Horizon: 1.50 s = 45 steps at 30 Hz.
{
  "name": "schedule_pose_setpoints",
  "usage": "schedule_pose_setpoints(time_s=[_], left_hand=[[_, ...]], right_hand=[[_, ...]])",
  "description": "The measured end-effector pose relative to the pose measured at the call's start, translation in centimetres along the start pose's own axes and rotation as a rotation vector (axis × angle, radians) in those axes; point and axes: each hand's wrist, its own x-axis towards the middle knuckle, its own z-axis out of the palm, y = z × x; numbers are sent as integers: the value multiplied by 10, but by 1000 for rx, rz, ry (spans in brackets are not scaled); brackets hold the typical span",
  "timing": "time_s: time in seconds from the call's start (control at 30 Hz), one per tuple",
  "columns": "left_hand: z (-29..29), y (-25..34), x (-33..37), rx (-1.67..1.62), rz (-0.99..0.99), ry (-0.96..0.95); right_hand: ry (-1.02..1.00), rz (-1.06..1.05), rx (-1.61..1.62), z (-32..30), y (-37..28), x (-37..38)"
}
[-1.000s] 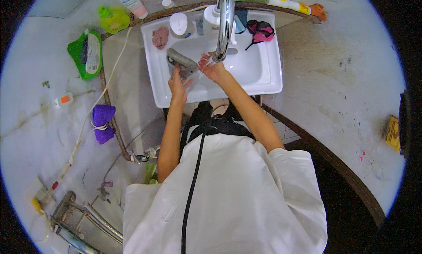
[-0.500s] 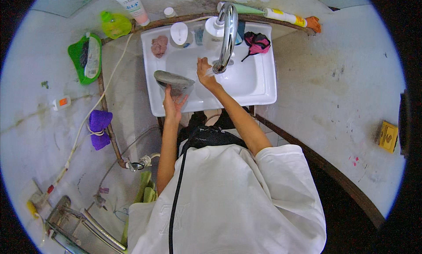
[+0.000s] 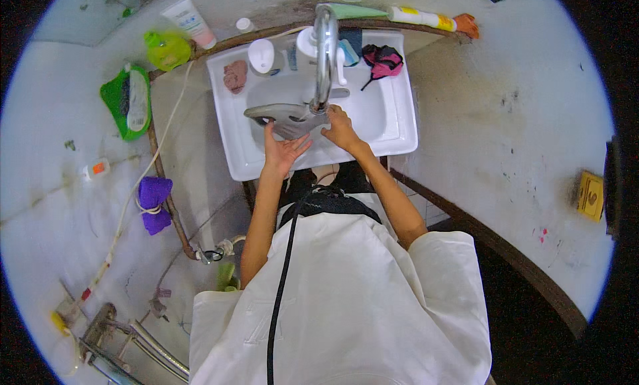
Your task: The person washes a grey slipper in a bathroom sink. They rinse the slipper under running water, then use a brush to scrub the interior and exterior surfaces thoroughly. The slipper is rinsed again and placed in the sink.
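Hands: two, set apart at opposite ends of one item; the left hand (image 3: 285, 157) has its palm up and fingers spread, thumb against the item's near side; the right hand (image 3: 343, 131) is clamped on the item's right end.
Grey curved item (image 3: 286, 112): one, held above the basin, its right end beneath the faucet's mouth.
Faucet (image 3: 327, 52): one, chrome, arched.
Sink (image 3: 233, 160): one, white, rectangular.
Cloths on the sink: two; a dusty-pink cloth (image 3: 235, 76) at left, a black-and-pink cloth (image 3: 385, 63) at right.
White oval-topped container (image 3: 261, 55): one, beside the dusty-pink cloth.
Pump bottle (image 3: 307, 41): one, white, partly behind the faucet.
Tubes behind the sink: three; a white-and-pink tube (image 3: 190, 22), a pale green tube (image 3: 359, 11), a white-and-yellow tube (image 3: 423, 17).
Yellow-green bottle (image 3: 167, 51): one.
Purple bundle (image 3: 155, 202): one, at the left wall.
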Motion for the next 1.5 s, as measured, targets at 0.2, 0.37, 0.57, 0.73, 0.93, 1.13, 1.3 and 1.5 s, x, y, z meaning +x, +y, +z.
schedule_pose_setpoints(time_s=[0.2, 0.37, 0.57, 0.73, 0.93, 1.13, 1.3, 1.5], left_hand=[[14, -9, 3, -59, -187, 13], [-24, -28, 37, -20, -238, 12], [-2, -54, 40, 87, -369, -54], [13, -63, 39, 125, -390, -117], [9, -40, 29, -5, -371, -109], [-23, 0, 9, -225, -357, -160], [-35, 25, -12, -286, -283, -123], [-47, 58, -33, -334, -253, -139]], right_hand=[[161, 83, -106, -11, 32, -21], [220, 62, -50, -37, 39, -41], [228, 123, -55, -67, 61, -67], [253, 160, -83, -88, 57, -78], [321, 50, -126, -97, 25, -66], [271, -96, -55, -78, 26, -33], [211, -167, 28, -63, 0, -9], [92, -192, 40, -58, -24, 6]])
